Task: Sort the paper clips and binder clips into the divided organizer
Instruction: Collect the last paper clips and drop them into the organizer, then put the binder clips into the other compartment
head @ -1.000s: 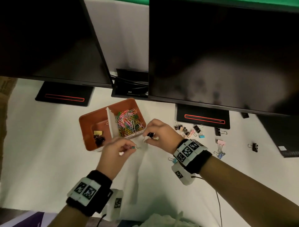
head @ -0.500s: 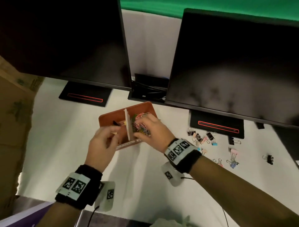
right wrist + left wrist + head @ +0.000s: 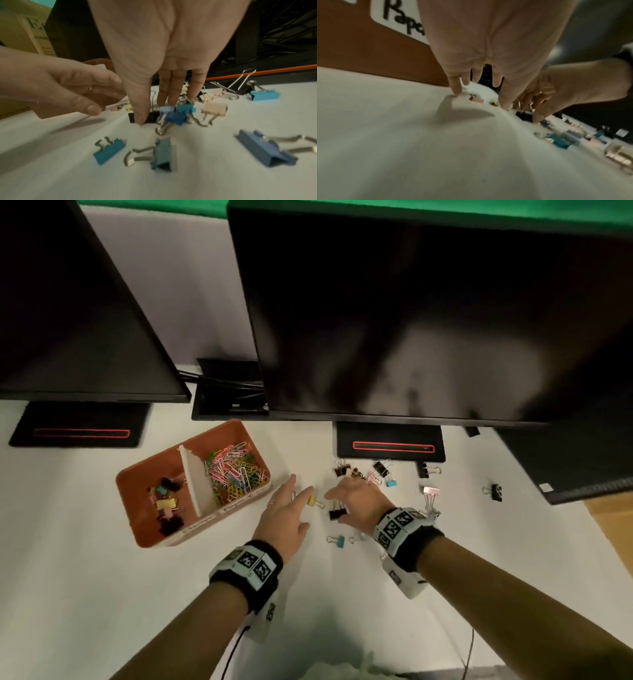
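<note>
Right now I am reaching both hands toward the loose binder clips lying just right of the organizer [image 3: 144,529], which I am taking as my landmark. My left hand [image 3: 286,517] is spreading flat and holding nothing, its fingertips [image 3: 457,92] touching the table beside a small yellow clip [image 3: 311,500]. My right hand [image 3: 356,506] is also holding nothing yet, though its thumb is pressing down on a black binder clip [image 3: 150,117] while the other fingers are hovering straight over a tangle of blue clips [image 3: 178,115]. I am judging the tangle to be the risk: if I am lifting the black one, interlocked wire handles may be dragging neighbours along or flicking them off. My two hands are also crowding each other here. Inside the organizer, paper clips [image 3: 236,470] are filling the right compartment and a few binder clips [image 3: 166,503] the left. Farther right of it, more clips [image 3: 380,470] are lying scattered below a monitor stand [image 3: 390,441].
</note>
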### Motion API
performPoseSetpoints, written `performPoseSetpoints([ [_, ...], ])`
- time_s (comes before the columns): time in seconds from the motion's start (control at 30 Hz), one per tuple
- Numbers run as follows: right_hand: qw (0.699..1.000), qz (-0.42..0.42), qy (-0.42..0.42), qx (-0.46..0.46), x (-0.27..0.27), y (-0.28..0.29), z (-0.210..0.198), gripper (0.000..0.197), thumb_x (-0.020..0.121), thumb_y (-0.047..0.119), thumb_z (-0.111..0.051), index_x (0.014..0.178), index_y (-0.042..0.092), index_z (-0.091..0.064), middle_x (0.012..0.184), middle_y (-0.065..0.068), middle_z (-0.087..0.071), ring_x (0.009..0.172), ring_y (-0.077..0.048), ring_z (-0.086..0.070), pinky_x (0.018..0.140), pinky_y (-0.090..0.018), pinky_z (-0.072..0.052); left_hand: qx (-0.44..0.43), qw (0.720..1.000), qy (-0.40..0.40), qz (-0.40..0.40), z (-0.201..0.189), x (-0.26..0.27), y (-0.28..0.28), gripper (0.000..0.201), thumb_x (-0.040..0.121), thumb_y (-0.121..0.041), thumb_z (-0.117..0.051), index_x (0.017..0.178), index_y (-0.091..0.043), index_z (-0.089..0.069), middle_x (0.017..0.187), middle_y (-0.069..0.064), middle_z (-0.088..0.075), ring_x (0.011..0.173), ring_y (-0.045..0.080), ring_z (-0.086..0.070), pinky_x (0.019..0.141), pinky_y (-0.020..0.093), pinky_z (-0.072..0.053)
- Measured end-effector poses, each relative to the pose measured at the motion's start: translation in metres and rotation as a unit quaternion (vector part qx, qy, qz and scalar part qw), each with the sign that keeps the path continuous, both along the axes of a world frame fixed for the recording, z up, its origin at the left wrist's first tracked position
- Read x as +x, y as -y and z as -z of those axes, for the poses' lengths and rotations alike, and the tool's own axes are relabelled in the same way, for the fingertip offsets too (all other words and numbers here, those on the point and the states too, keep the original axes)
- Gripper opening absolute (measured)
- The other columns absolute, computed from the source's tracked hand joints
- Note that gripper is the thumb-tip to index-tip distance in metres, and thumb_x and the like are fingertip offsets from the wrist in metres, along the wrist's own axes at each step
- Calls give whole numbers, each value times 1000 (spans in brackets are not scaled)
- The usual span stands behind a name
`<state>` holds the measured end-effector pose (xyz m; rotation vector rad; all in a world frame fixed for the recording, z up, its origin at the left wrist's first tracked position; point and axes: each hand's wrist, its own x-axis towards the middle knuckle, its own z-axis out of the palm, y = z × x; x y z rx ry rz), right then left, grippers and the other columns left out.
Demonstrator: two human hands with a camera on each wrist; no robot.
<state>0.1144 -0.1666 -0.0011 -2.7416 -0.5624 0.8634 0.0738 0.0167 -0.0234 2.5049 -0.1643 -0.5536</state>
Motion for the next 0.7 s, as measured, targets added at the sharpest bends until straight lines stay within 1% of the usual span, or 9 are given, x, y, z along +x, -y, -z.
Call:
performPoseSetpoints([
  [0.07, 1000, -3, 3, -10, 2, 0, 3, 33, 86, 27, -61, 118, 24, -55, 115, -2, -57, 113, -23, -49, 101, -41, -38, 9, 1000, 18, -16, 8, 6, 2, 52, 87, -8, -52, 136, -22, -39, 151, 3, -23, 137, 24, -24, 113, 39, -27],
  [0.13, 1000, -7, 4, -14, 3, 0, 3, 26, 86, 29, -60, 111, 23, -58, 109, 0, -60, 109, -22, -49, 101, -42, -33, -10, 998, 50, -27, 13, 7, 0, 36, 88, -2, -49, 123, -12, -53, 134, 7, -45, 123, 23, -41, 107, 28, -32],
  [0.17, 1000, -3, 3, -3, 3, 0, 3, 26, 86, 27, -61, 111, 22, -57, 109, 0, -59, 108, -22, -50, 103, -42, -32, -21, 998, 56, -33, 14, 7, -2, 30, 88, -2, -49, 116, -9, -58, 124, 7, -50, 114, 22, -47, 102, 25, -35],
  [0.23, 998, 24, -14, 54, 4, 0, 2, 33, 85, 19, -62, 118, 21, -55, 115, -2, -57, 107, -23, -53, 102, -40, -37, -36, 997, 56, -46, 15, 6, -7, 24, 87, -3, -51, 109, -7, -61, 112, 7, -52, 101, 22, -52, 97, 28, -41],
  [0.33, 991, 25, -51, 122, 11, -9, -1, 45, 84, 9, -63, 127, 17, -52, 118, -8, -51, 105, -26, -55, 96, -35, -45, -45, 997, 10, -70, 13, 4, -12, 27, 83, -2, -58, 109, -10, -60, 110, 6, -49, 86, 19, -55, 91, 28, -45],
  [0.4, 993, -18, -44, 107, 16, -19, 1, 46, 85, 8, -62, 129, 17, -52, 118, -10, -49, 103, -30, -55, 95, -37, -46, -48, 994, -34, -87, 11, 5, -15, 24, 81, -3, -62, 103, -12, -60, 108, 3, -48, 78, 16, -57, 87, 27, -47],
  [0.53, 995, -56, -57, 54, 23, -37, 7, 40, 86, 4, -57, 125, 15, -56, 127, -12, -44, 106, -34, -53, 92, -40, -45, -38, 994, -64, -75, 10, 2, -22, 12, 76, -7, -69, 86, -12, -63, 98, 2, -46, 75, 18, -56, 83, 25, -48],
  [0.6, 995, -61, -56, 47, 26, -37, 10, 36, 87, 6, -57, 122, 13, -57, 124, -12, -48, 106, -32, -53, 92, -39, -45, -47, 995, -64, -57, 10, -1, -25, 11, 74, -7, -72, 79, -13, -64, 93, -1, -44, 73, 16, -54, 79, 21, -47],
  [0.7, 996, -58, -42, 46, 26, -30, 11, 26, 89, 13, -56, 114, 13, -61, 114, -12, -57, 105, -30, -55, 91, -38, -47, -81, 993, -64, -58, 11, -7, -32, 21, 70, -4, -74, 69, -19, -60, 83, -5, -47, 67, 9, -54, 69, 9, -42],
])
